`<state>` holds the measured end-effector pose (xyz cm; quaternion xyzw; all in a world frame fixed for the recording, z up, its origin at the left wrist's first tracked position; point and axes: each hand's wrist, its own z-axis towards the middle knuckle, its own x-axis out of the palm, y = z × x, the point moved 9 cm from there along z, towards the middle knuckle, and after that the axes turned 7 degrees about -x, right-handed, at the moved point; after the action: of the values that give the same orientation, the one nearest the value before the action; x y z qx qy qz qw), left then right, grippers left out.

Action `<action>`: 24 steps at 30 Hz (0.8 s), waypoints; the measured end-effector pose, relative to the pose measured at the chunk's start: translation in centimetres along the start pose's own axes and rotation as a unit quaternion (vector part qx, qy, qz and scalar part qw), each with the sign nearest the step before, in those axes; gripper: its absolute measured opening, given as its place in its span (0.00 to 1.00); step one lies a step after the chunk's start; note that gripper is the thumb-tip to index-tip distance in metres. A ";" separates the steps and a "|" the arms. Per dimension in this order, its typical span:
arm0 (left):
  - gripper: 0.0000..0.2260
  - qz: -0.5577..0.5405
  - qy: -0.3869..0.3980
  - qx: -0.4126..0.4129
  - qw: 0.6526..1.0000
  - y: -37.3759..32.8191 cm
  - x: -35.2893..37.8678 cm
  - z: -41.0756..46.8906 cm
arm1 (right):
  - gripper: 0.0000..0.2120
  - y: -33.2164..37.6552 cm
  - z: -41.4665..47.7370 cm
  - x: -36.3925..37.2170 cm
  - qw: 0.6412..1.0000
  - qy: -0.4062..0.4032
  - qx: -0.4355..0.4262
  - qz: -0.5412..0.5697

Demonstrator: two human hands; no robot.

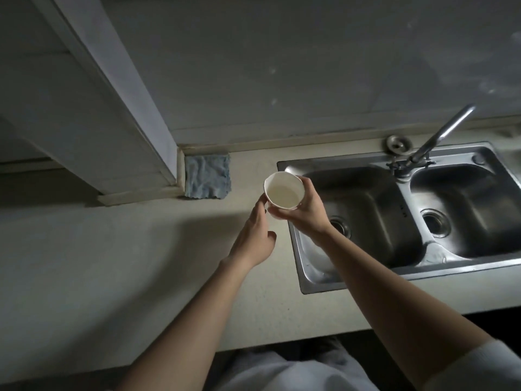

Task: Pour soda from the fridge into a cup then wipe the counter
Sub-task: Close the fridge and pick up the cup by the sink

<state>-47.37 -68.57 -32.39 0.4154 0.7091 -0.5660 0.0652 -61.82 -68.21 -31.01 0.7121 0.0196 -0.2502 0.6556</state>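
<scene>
White cup (283,194) held raised in right hand (306,210), fingers curled round its wall. Left hand (255,238): fingers straight, tips touching cup's left side. Cup above table (141,249) where it meets sink (366,198); sink lies under right hand. Contents: pale inside, cannot tell if filled. No soda bottle in view. Judged step: handling cup around pour. Next move calls for setting cup upright on table. Blue cloth (207,176), beyond left hand, serves for wiping.

cloth (207,176) left of cup (284,190), sink (366,210) right
</scene>
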 end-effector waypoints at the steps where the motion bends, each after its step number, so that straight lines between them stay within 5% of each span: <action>1: 0.38 -0.002 -0.001 -0.006 1.000 0.0 0.0 0.7 | 0.43 -0.4 0.8 0.2 1.000 0.008 -0.001 0.005; 15: 0.37 -0.005 -0.002 -0.123 0.992 1.4 -0.1 8.4 | 0.43 -2.3 10.0 2.8 0.994 0.100 -0.025 -0.023; 24: 0.38 0.001 -0.013 -0.117 0.993 1.5 -0.8 11.1 | 0.43 -3.1 12.3 3.4 0.994 0.107 -0.004 -0.025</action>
<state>-50.00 -78.49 -36.98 0.3980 0.7690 -0.4848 0.1231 -64.01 -80.42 -35.37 0.7312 0.1082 -0.1890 0.6465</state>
